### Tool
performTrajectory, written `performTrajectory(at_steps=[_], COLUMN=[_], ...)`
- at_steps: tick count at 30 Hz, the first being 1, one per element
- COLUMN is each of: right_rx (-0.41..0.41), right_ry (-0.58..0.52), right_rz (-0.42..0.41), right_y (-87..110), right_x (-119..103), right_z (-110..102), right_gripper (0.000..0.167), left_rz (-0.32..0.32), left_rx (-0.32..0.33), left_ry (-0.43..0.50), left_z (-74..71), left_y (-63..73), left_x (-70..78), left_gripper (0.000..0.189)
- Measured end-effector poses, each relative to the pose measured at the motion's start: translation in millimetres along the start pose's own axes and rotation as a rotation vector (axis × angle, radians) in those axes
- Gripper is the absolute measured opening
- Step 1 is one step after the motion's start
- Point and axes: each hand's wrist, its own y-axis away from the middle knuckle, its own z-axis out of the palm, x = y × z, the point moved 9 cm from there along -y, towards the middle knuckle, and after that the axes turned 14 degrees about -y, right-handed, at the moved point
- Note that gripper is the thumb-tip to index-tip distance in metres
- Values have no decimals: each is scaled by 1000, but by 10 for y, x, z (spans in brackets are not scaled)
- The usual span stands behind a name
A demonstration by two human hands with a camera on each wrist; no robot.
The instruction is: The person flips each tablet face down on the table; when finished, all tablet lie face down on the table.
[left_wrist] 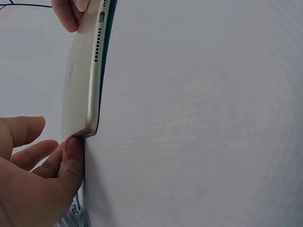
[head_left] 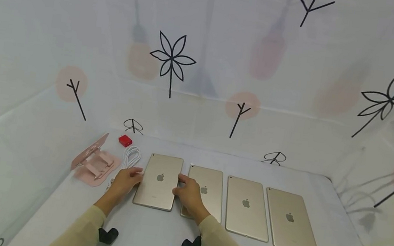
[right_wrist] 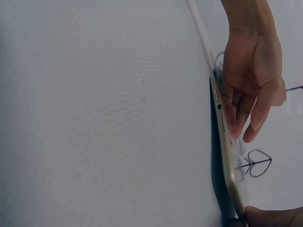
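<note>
A gold tablet (head_left: 156, 188) lies with its back up, at the left end of a row of similar tablets. My right hand (head_left: 189, 194) grips its right edge, the thumb on top in the right wrist view. A dark gap below the tablet (right_wrist: 227, 156) widens toward that side, so this edge is tilted up slightly. My left hand (head_left: 125, 182) is at the opposite edge. In the left wrist view its fingertips (left_wrist: 73, 149) touch the tablet's corner, while the thumb stands apart from it.
Right of the held tablet lie a second tablet (head_left: 211, 183), partly under my right forearm, a third (head_left: 245, 212) and a fourth (head_left: 291, 227). A pink folding stand (head_left: 96, 166), a coiled white cable (head_left: 131, 156) and a red block (head_left: 125, 140) are at the left. Patterned white fabric (head_left: 198, 115) surrounds the table.
</note>
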Motion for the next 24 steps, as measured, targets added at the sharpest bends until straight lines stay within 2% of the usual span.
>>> performTrajectory(at_steps=[12,14,20,24], right_rx=[22,21,-56,-98], right_ry=[64,78,72,77], right_rz=[-17,-27,-22,12], right_y=[2,-2,-1,4], right_x=[-55,-64,-125,-140], right_z=[-9,4,114,155], right_gripper=[58,57,58,61], left_rz=[-32,-19,-14,-20], left_rx=[-13,-11,-7,-20], left_ry=[48,57,68,84], left_z=[27,20,-39,-34], left_y=[25,28,60,53], left_x=[-31,-27,-53,-72], left_gripper=[47,47,48,50])
